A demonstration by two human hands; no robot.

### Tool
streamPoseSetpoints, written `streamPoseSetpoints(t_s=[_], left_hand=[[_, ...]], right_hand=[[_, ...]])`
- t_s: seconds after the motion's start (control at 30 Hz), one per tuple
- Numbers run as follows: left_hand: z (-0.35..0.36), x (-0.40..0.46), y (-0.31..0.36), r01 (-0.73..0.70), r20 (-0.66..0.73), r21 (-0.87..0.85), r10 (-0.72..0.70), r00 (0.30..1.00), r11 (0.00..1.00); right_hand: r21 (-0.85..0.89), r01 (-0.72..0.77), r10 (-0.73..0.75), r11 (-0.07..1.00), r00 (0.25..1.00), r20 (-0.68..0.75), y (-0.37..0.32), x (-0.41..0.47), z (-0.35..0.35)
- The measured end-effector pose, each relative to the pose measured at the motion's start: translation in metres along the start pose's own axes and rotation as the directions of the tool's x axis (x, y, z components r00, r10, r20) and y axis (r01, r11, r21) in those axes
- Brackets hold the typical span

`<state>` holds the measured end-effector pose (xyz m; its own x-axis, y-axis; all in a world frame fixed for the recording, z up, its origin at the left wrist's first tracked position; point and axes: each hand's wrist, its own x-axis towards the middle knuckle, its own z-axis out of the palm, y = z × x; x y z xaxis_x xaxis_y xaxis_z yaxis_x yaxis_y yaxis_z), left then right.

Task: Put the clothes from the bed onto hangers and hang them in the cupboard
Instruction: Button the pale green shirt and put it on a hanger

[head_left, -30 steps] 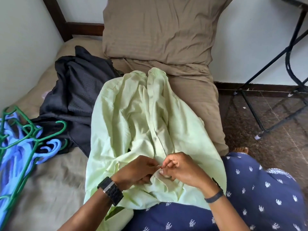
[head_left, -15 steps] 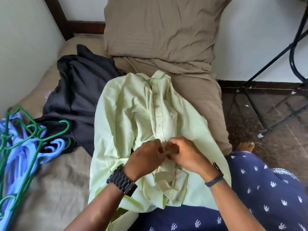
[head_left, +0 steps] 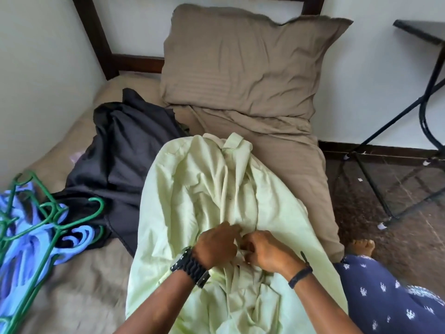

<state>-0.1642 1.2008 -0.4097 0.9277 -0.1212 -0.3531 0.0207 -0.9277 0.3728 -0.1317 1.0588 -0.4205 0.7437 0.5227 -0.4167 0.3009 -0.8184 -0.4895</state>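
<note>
Fingertips of both hands pinch the button placket of the pale green shirt (head_left: 207, 189) at lower centre; left hand (head_left: 215, 244) and right hand (head_left: 267, 254) nearly touch, looks like a button is being worked. Can't tell if it's doing up or undoing. Shirt lies spread on the bed (head_left: 72, 292), collar toward the pillow (head_left: 243, 66). Dark garment (head_left: 130, 150) sits heaped just left of it, untouched. Green and blue hangers (head_left: 36, 232) piled at left edge. Progress estimate: early. Nothing on a hanger, cupboard not in view.
</note>
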Motion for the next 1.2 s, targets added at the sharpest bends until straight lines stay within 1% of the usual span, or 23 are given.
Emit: streamPoseSetpoints(t_s=[0.07, 0.13, 0.2, 0.3, 0.4, 0.43, 0.5, 0.53, 0.57, 0.63, 0.7, 0.77, 0.8, 0.83, 0.87, 0.9, 0.93, 0.97, 1.0, 1.03, 1.07, 1.13, 1.2], left_hand=[[-0.008, -0.004, -0.014, -0.003, -0.215, -0.155, -0.031, 0.976, 0.988], [-0.014, -0.011, -0.032, -0.054, -0.438, -0.249, -0.063, 0.897, 0.967], [-0.018, -0.021, -0.055, -0.094, -0.578, -0.36, -0.143, 0.803, 0.928], [-0.024, -0.04, -0.098, -0.046, -0.692, -0.428, -0.294, 0.659, 0.903], [-0.026, -0.068, -0.149, 0.144, -0.761, -0.409, -0.424, 0.491, 0.901], [-0.026, -0.078, -0.166, 0.232, -0.763, -0.414, -0.474, 0.44, 0.88], [-0.024, -0.098, -0.192, 0.438, -0.705, -0.434, -0.6, 0.378, 0.787], [-0.021, -0.107, -0.2, 0.542, -0.637, -0.443, -0.676, 0.37, 0.714], [-0.016, -0.114, -0.209, 0.625, -0.541, -0.443, -0.748, 0.385, 0.643], [-0.01, -0.118, -0.215, 0.695, -0.4, -0.451, -0.823, 0.403, 0.559], [-0.005, -0.114, -0.216, 0.731, -0.368, -0.402, -0.828, 0.423, 0.551], [-0.003, -0.105, -0.214, 0.755, -0.361, -0.338, -0.818, 0.448, 0.562], [-0.003, -0.101, -0.212, 0.749, -0.375, -0.326, -0.806, 0.458, 0.577], [-0.005, -0.098, -0.21, 0.736, -0.408, -0.32, -0.788, 0.461, 0.596], [-0.006, -0.097, -0.21, 0.72, -0.445, -0.326, -0.772, 0.454, 0.612], [-0.005, -0.096, -0.211, 0.707, -0.48, -0.323, -0.753, 0.45, 0.629], [-0.005, -0.097, -0.211, 0.696, -0.466, -0.34, -0.756, 0.459, 0.632], [-0.004, -0.098, -0.214, 0.682, -0.439, -0.388, -0.775, 0.454, 0.62], [-0.004, -0.101, -0.215, 0.655, -0.41, -0.458, -0.796, 0.445, 0.601], [-0.005, -0.104, -0.216, 0.617, -0.41, -0.525, -0.809, 0.421, 0.587], [-0.008, -0.109, -0.216, 0.57, -0.433, -0.587, -0.818, 0.379, 0.575], [-0.012, -0.117, -0.214, 0.505, -0.469, -0.658, -0.829, 0.304, 0.558], [-0.014, -0.126, -0.211, 0.479, -0.502, -0.665, -0.818, 0.281, 0.573]], right_hand=[[-0.096, 0.045, -0.058, 0.994, 0.989, -0.137, -0.013, 0.005, -0.009], [-0.107, 0.113, -0.138, 0.988, 0.954, -0.265, -0.033, 0.013, -0.019], [-0.04, 0.227, -0.229, 0.973, 0.929, -0.292, -0.06, 0.025, -0.024], [0.078, 0.386, -0.356, 0.919, 0.9, -0.252, -0.106, 0.048, -0.018], [0.16, 0.481, -0.451, 0.862, 0.872, -0.188, -0.151, 0.075, 0.004], [0.18, 0.491, -0.467, 0.853, 0.87, -0.158, -0.163, 0.084, 0.014], [0.226, 0.496, -0.492, 0.839, 0.867, -0.077, -0.187, 0.097, 0.033], [0.248, 0.496, -0.506, 0.832, 0.862, -0.03, -0.197, 0.102, 0.043], [0.253, 0.499, -0.519, 0.829, 0.855, 0.014, -0.206, 0.106, 0.053], [0.19, 0.511, -0.532, 0.838, 0.843, 0.08, -0.218, 0.114, 0.07], [0.144, 0.492, -0.509, 0.858, 0.851, 0.126, -0.225, 0.123, 0.087], [0.154, 0.448, -0.468, 0.881, 0.874, 0.133, -0.231, 0.13, 0.098], [0.21, 0.406, -0.436, 0.89, 0.891, 0.126, -0.233, 0.133, 0.1], [0.325, 0.341, -0.395, 0.882, 0.912, 0.115, -0.235, 0.135, 0.1], [0.481, 0.247, -0.339, 0.841, 0.934, 0.113, -0.236, 0.136, 0.1], [0.639, 0.149, -0.288, 0.755, 0.95, 0.119, -0.238, 0.137, 0.098], [0.752, 0.077, -0.247, 0.654, 0.962, 0.117, -0.239, 0.137, 0.096], [0.807, 0.049, -0.22, 0.589, 0.97, 0.102, -0.239, 0.138, 0.095], [0.825, 0.058, -0.212, 0.563, 0.974, 0.077, -0.24, 0.137, 0.094], [0.828, 0.086, -0.214, 0.555, 0.976, 0.043, -0.241, 0.133, 0.093], [0.819, 0.126, -0.219, 0.56, 0.976, -0.001, -0.244, 0.129, 0.093], [0.789, 0.214, -0.204, 0.576, 0.972, -0.116, -0.251, 0.12, 0.094], [0.76, 0.286, -0.127, 0.584, 0.956, -0.263, -0.258, 0.112, 0.097]])
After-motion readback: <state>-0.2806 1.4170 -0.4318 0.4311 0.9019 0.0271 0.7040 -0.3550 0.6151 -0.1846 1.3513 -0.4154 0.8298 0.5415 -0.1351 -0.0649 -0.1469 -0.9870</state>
